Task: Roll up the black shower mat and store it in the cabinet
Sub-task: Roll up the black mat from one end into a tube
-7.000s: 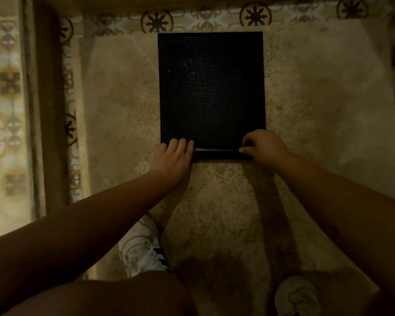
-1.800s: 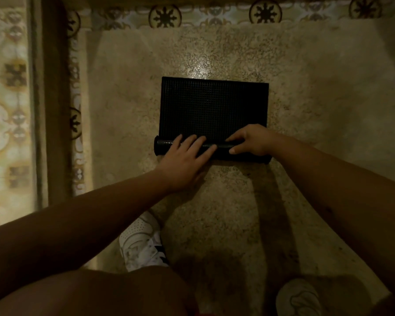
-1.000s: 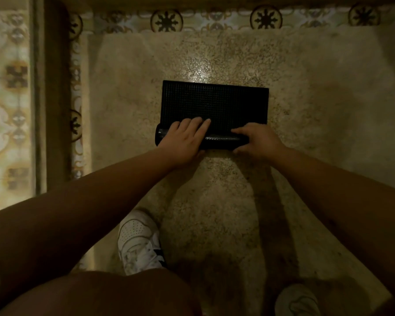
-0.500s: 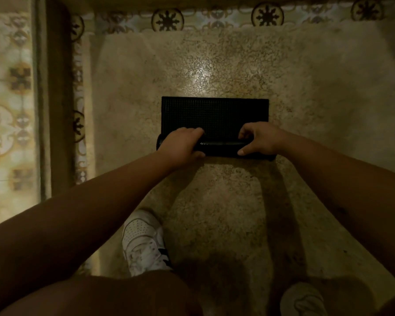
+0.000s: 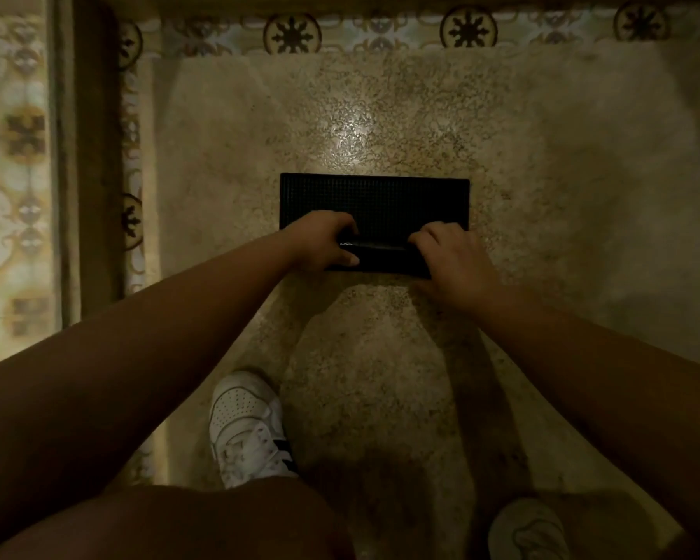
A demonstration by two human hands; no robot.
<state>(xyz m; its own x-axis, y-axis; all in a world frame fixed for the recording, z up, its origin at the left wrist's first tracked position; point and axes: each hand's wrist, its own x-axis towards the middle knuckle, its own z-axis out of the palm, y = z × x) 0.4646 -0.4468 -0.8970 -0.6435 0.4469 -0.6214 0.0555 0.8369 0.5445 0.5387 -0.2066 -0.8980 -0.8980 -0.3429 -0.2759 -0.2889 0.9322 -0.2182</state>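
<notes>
The black shower mat (image 5: pixel 374 204) lies at the centre of the frame on the speckled floor (image 5: pixel 542 175), and its flat strip is shorter than half a second ago, the roll at its lower edge thicker. The left hand (image 5: pixel 324 240) curls over the roll's left end, thumb beneath. The right hand (image 5: pixel 451 252) grips the right end, fingers bent over it. A white shoe (image 5: pixel 245 430) stands at lower centre.

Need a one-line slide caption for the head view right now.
Both hands, left hand and right hand, grip the half-rolled black shower mat on the speckled floor.
</notes>
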